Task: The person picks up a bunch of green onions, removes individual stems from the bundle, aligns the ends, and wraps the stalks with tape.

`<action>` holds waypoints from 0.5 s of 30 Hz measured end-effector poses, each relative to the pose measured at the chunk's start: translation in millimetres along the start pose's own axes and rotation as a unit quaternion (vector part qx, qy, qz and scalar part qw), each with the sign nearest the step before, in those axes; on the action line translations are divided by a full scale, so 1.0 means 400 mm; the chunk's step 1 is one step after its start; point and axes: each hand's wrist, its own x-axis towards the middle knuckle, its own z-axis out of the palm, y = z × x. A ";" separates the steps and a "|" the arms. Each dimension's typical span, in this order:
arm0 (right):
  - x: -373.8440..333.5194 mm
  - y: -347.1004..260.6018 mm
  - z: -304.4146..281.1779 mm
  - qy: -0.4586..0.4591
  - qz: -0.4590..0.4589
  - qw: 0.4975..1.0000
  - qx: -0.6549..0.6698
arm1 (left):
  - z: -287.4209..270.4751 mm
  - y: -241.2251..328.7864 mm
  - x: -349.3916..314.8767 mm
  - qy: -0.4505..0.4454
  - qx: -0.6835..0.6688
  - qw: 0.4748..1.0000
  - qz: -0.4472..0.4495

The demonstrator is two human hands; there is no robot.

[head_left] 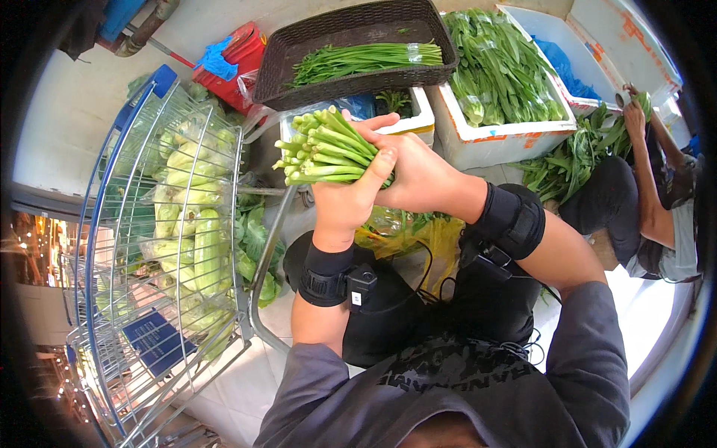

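Note:
A bunch of green leafy-vegetable stems (325, 149) is held in front of me, its pale cut ends toward the left. My left hand (351, 193) is closed round the near side of the bunch, thumb across the stems. From the right, my right hand (418, 166) wraps the same bunch, with a finger or two stretched out past its far side. The two hands touch. The bunch's other end is hidden behind them. Under my hands, between my knees, lies a yellow plastic bag (441, 250) with greens at it.
At left stands a wire shopping cart (123, 216) with bagged pale-green vegetables (198, 224). Ahead, a dark woven basket (351, 26) holds long green stalks (366, 63). A white foam box (493, 153) carries leafy greens (500, 71). At right another person's arm (646, 157) is near loose greens (553, 175).

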 end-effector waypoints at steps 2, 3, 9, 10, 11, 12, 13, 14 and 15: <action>0.000 -0.009 -0.001 0.007 -0.008 1.000 -0.021 | -0.004 -0.010 0.001 -0.003 0.007 1.000 0.015; 0.004 -0.015 0.000 0.011 -0.006 1.000 -0.020 | -0.008 -0.012 -0.001 0.003 -0.015 1.000 0.025; -0.067 -0.033 -0.172 -0.059 -0.019 0.953 -0.297 | 0.006 -0.011 0.013 -0.016 0.045 0.996 0.079; -0.079 -0.061 -0.234 -0.029 -0.012 0.963 -0.269 | -0.013 -0.008 0.007 -0.026 0.048 0.995 0.082; -0.104 -0.079 -0.304 0.025 0.011 0.962 -0.271 | -0.011 -0.010 0.005 -0.009 0.031 0.997 0.064; -0.144 -0.068 -0.392 0.063 -0.007 0.951 -0.304 | -0.009 -0.011 0.013 -0.016 0.022 0.998 0.050; -0.192 -0.031 -0.478 0.057 -0.107 0.915 -0.385 | -0.020 -0.007 0.016 -0.035 0.028 0.998 0.041; -0.180 -0.122 -0.465 0.093 0.129 0.968 -0.195 | -0.044 -0.009 0.006 -0.048 0.044 0.997 0.029; -0.190 -0.247 -0.474 0.216 0.344 0.914 -0.014 | -0.025 -0.015 0.006 -0.041 0.039 0.998 -0.001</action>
